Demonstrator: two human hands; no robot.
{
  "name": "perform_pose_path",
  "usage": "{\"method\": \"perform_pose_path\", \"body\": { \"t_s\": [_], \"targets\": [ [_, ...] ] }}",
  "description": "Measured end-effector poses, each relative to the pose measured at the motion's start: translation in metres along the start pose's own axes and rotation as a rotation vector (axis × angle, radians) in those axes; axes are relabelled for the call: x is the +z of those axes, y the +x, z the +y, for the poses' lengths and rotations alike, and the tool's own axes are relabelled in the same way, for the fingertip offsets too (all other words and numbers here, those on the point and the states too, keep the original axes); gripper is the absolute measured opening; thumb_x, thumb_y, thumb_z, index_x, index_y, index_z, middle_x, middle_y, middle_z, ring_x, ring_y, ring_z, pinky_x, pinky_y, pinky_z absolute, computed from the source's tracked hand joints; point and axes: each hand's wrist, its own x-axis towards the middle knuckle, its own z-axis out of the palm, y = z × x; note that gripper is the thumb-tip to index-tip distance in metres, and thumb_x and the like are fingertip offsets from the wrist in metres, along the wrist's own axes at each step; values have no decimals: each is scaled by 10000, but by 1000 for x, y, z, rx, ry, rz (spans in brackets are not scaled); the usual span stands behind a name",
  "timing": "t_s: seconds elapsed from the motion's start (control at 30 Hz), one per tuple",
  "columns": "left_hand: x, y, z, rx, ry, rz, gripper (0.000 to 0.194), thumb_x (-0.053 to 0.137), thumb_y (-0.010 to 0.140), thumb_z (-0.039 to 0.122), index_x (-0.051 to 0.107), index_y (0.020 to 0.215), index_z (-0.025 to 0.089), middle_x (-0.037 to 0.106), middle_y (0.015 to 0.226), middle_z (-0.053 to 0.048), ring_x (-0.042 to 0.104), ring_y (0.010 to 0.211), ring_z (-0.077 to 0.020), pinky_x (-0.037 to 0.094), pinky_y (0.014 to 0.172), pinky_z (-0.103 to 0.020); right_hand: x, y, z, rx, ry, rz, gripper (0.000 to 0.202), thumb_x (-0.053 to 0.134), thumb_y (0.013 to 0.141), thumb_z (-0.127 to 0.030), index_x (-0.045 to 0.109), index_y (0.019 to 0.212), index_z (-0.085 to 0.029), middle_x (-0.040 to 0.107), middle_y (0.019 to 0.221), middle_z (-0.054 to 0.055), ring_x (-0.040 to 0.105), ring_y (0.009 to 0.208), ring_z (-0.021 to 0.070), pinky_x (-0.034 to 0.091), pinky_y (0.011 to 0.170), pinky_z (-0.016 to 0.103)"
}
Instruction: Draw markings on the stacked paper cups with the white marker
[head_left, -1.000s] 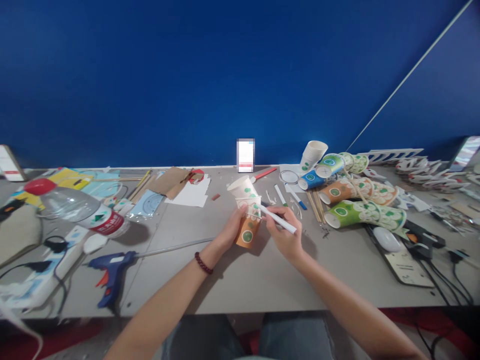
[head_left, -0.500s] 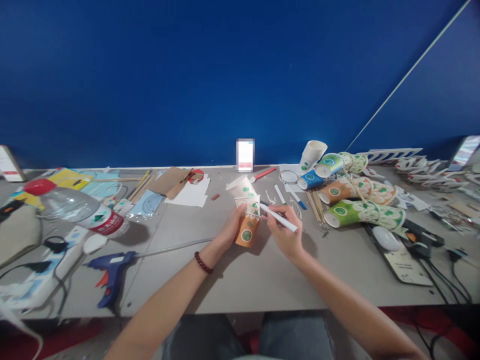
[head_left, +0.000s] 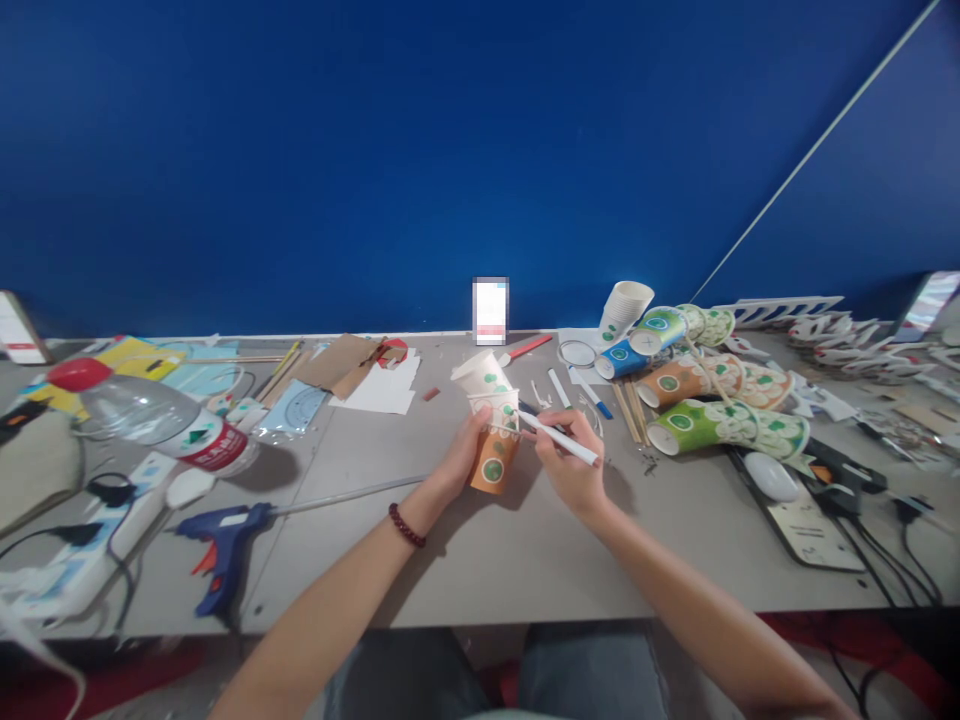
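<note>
My left hand (head_left: 463, 450) is closed around a joined piece of paper cups (head_left: 494, 462). Its lower part is orange with a round green emblem, and white cup parts with green prints tilt up to the left. In my right hand (head_left: 568, 455) is a white marker (head_left: 564, 440), gripped between thumb and fingers like a pen. The dark tip end points left at the right side of the cups; whether it touches them I cannot tell.
A blue glue gun (head_left: 225, 540) and a tipped water bottle (head_left: 161, 415) lie to the left. At the right are decorated paper-cup pieces (head_left: 701, 428), stacked white cups (head_left: 626, 308) and wooden sticks (head_left: 634, 412). A red-handled tool (head_left: 529, 348) and a blue marker (head_left: 592, 392) lie behind my hands.
The marker's rear end has shifted very slightly right and down. The cups and my left hand stay almost where they were.
</note>
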Motion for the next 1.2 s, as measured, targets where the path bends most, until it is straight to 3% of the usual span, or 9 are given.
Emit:
{"method": "perform_pose_path", "body": {
  "t_s": [0.23, 0.6, 0.73, 0.93, 1.2],
  "targets": [
    [0, -1, 1, 13, 119, 5, 611, 705, 745, 647, 681, 1094, 146, 755, 954, -120, 703, 882, -266, 497, 869, -364, -1, 0, -1, -5, 10, -27, 70, 619, 818, -185, 586, 864, -226, 699, 860, 23, 777, 785, 228, 645, 701, 348],
    [1, -2, 1, -23, 98, 30, 570, 719, 750, 600, 695, 1101, 152, 759, 982, -116, 702, 948, -282, 487, 914, -379, 0, -1, -2, -18, 41, -6, 95, 636, 862, -268, 603, 941, -227, 687, 889, 39, 746, 777, 210, 639, 660, 344],
    [2, -4, 1, -48, 54, 55, 462, 729, 752, 513, 716, 1026, 141, 760, 961, -109, 703, 921, -269, 490, 910, -371, 1, 0, -9, -112, -130, 3, 109, 644, 848, -215, 642, 957, -224, 711, 867, 40, 714, 690, 182, 614, 641, 324],
    [2, -3, -1, 20, 50, 50, 391, 727, 756, 423, 702, 1037, 152, 754, 955, -93, 681, 993, -281, 467, 944, -384, 2, 1, -22, -422, -242, -34, 129, 644, 865, -154, 656, 970, -229, 718, 902, 59, 694, 812, 189, 589, 666, 299],
    [3, -2, -2, 85, 139, 39, 321, 683, 800, 384, 684, 1038, 169, 739, 984, -81, 646, 1074, -293, 438, 992, -404, -1, 1, -15, -458, -260, -92, 192, 651, 882, -144, 661, 1047, -243, 708, 948, 64, 680, 841, 192, 592, 694, 316]
  ]
}}
